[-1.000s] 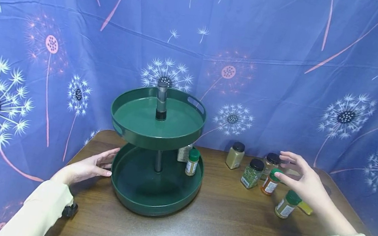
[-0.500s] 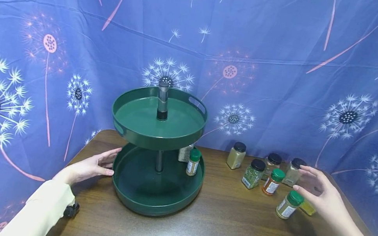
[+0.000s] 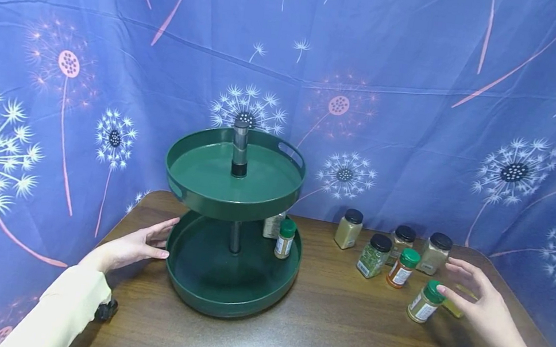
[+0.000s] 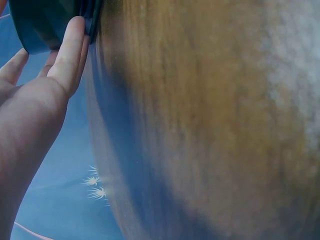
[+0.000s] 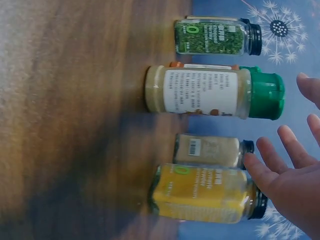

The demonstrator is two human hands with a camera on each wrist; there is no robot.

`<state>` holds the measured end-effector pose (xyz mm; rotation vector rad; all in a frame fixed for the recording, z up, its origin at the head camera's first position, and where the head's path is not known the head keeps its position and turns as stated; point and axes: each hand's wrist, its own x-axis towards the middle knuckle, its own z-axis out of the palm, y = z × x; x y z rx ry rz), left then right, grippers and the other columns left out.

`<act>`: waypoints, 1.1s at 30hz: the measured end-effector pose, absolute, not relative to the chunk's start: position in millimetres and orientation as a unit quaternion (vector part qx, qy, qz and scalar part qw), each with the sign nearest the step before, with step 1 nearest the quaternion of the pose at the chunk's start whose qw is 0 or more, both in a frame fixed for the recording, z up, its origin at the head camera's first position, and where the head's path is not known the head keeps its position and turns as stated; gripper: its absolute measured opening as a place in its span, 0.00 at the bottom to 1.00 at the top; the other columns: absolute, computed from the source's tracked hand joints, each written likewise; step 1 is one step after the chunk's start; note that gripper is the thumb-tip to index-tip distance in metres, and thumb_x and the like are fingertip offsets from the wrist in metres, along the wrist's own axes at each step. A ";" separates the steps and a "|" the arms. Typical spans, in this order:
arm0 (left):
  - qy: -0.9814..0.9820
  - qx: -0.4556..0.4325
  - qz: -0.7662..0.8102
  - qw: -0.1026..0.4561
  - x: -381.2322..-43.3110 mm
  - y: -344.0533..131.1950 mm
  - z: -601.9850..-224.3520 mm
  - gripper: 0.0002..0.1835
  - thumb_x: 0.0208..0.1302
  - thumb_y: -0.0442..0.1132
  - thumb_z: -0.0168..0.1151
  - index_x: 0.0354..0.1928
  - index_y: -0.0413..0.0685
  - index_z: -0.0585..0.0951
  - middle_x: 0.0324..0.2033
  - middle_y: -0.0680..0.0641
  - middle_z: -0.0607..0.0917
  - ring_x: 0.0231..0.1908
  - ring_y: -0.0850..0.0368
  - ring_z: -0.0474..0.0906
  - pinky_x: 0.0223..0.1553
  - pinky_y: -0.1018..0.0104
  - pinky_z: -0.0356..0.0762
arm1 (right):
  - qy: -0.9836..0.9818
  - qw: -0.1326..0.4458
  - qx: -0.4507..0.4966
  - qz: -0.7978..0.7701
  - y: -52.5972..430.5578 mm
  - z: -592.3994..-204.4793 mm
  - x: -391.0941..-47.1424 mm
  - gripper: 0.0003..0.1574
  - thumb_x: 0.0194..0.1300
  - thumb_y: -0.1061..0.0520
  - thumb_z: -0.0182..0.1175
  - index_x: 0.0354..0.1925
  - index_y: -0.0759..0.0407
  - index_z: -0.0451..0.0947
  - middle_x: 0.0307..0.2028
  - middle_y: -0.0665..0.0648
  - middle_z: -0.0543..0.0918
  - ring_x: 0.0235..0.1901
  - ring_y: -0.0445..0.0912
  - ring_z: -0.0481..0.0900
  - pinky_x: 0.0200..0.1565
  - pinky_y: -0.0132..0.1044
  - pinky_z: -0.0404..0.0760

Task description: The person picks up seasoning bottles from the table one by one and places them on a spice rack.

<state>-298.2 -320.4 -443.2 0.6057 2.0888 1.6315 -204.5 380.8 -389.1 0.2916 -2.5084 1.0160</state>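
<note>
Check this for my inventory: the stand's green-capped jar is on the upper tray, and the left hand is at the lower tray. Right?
No: the head view shows the green-capped jar on the lower tray, not the upper tray. The left hand is as you say.

- My two hands
- One green stand with two round trays
- Five black-capped jars on the table before me
- Two green-capped jars near them
- One green-capped jar and one pale jar in the lower tray
</note>
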 end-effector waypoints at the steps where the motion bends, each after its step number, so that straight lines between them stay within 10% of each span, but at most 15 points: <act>1: 0.751 0.219 0.587 0.209 -297.8 -320.3 -443.2 0.47 0.63 0.32 0.59 0.74 0.46 0.38 0.72 0.33 0.40 0.68 0.29 0.43 0.53 0.76 0.68 | -0.902 0.207 0.103 0.364 381.3 -390.7 -204.4 0.40 0.58 0.60 0.66 0.65 0.62 0.62 0.49 0.24 0.68 0.44 0.17 0.66 0.37 0.17 0.70; 12: 0.751 0.221 0.584 0.215 -295.7 -320.1 -442.2 0.48 0.64 0.33 0.59 0.74 0.48 0.37 0.73 0.36 0.37 0.69 0.30 0.41 0.55 0.73 0.68 | -0.906 0.152 0.069 0.389 383.1 -408.7 -201.0 0.41 0.62 0.55 0.63 0.69 0.54 0.57 0.51 0.28 0.68 0.46 0.19 0.64 0.37 0.20 0.69; 20: 0.758 0.219 0.573 0.221 -294.6 -320.2 -441.2 0.47 0.65 0.33 0.58 0.74 0.49 0.36 0.72 0.34 0.38 0.68 0.28 0.42 0.62 0.52 0.62 | -0.908 0.128 0.051 0.395 379.6 -419.9 -203.3 0.42 0.61 0.54 0.64 0.69 0.53 0.57 0.48 0.25 0.65 0.44 0.18 0.62 0.41 0.32 0.69; 33: 0.738 0.222 0.596 0.226 -296.3 -319.9 -443.1 0.47 0.65 0.30 0.56 0.74 0.47 0.35 0.73 0.37 0.36 0.70 0.33 0.35 0.54 0.74 0.68 | -0.890 0.121 0.059 0.435 376.6 -431.3 -205.2 0.40 0.61 0.58 0.64 0.68 0.53 0.59 0.44 0.25 0.69 0.41 0.23 0.72 0.35 0.27 0.75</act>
